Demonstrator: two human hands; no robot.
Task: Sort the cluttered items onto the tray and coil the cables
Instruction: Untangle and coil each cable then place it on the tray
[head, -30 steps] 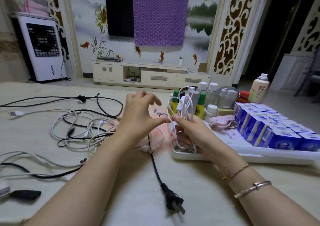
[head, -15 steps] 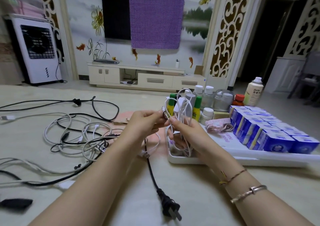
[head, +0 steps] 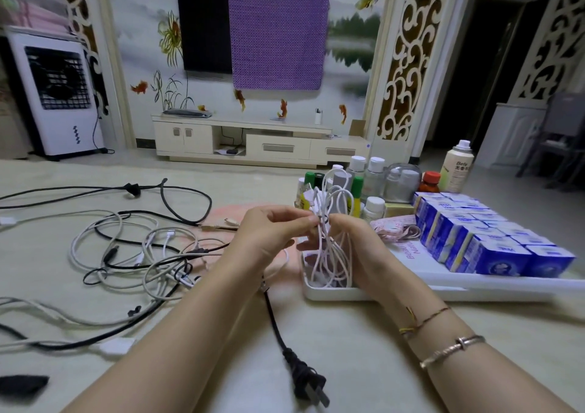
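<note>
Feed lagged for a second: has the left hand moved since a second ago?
Yes. The left hand has closed rightward onto the white cable, toward the tray.

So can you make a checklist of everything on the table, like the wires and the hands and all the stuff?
Surface: pale table, mostly bare near the person.
Job's things: white tray holding blue boxes, small bottles and a pink tape.
Clutter: black strap at the left edge.
Grippers: left hand and right hand both pinch the white cable bundle above the tray's near-left corner.
Cables: tangled white and black cables on the left; black power plug in front.
Surroundings: TV cabinet, air cooler.
</note>
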